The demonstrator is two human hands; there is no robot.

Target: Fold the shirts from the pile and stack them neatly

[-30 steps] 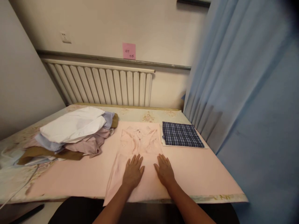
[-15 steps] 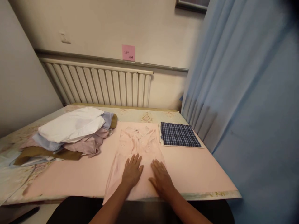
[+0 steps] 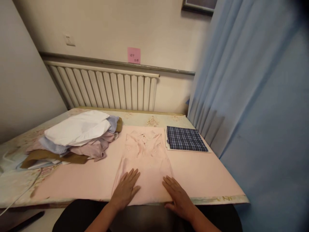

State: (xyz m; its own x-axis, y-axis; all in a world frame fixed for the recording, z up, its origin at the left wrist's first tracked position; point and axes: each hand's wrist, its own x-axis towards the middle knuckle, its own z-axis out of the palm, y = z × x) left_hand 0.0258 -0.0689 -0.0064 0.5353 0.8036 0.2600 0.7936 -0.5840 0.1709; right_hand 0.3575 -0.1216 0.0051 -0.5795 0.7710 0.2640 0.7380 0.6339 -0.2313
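Note:
A pale pink garment, a blouse or shirt with a small buttoned neckline (image 3: 147, 158), lies spread on the pink mat, its collar toward the wall and its lower end at the table's front edge. My left hand (image 3: 126, 190) rests flat on its lower left part, fingers stretched out. On the lower right side lies my right hand (image 3: 177, 195), palm down with fingers extended, its thumb near the table edge. Neither hand grips anything. Some wrinkles show around the garment's neck and along its left side.
A heap of crumpled clothes (image 3: 77, 129), white on top, sits at the left. Folded blue plaid cloth (image 3: 185, 138) lies at the right on a paler folded piece. A blue curtain (image 3: 241, 80) hangs along the right side; a radiator (image 3: 103, 87) stands behind the table.
Both hands have slid toward me and spread apart across the garment, the left one leftward and the right one rightward. Its lower end now lies nearer the table edge, hanging over less.

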